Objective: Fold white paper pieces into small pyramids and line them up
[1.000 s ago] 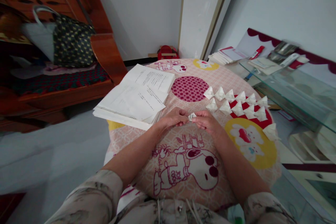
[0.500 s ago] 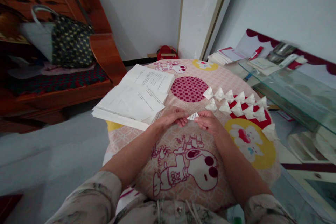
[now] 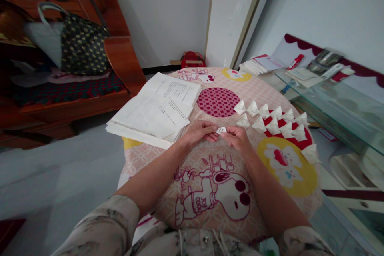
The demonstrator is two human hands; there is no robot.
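Observation:
Between my two hands is a small folded piece of printed paper (image 3: 221, 130), held just above the patterned tablecloth (image 3: 168, 172). My left hand (image 3: 202, 131) pinches its left side, fingers closed. On the right side, my right hand (image 3: 237, 138) grips it between thumb and fingers. Most of the paper is covered by the fingertips; only a small white part with dark print shows. To the right stand several folded white paper shapes (image 3: 273, 126) in two rows. Left of my hands lies an open stack of printed sheets (image 3: 150, 112), like a book.
A glass shelf (image 3: 336, 108) at the right carries small items, with a pile of papers (image 3: 261, 64) behind. A wooden bench (image 3: 126, 62) on the left holds a dark patterned bag (image 3: 84, 44). One paper shape (image 3: 310, 154) sits near the table's right edge.
My fingers have shifted on the folded paper, so less of it shows and its pointed outline now looks more squared. The view has moved slightly; both hands still hold the paper.

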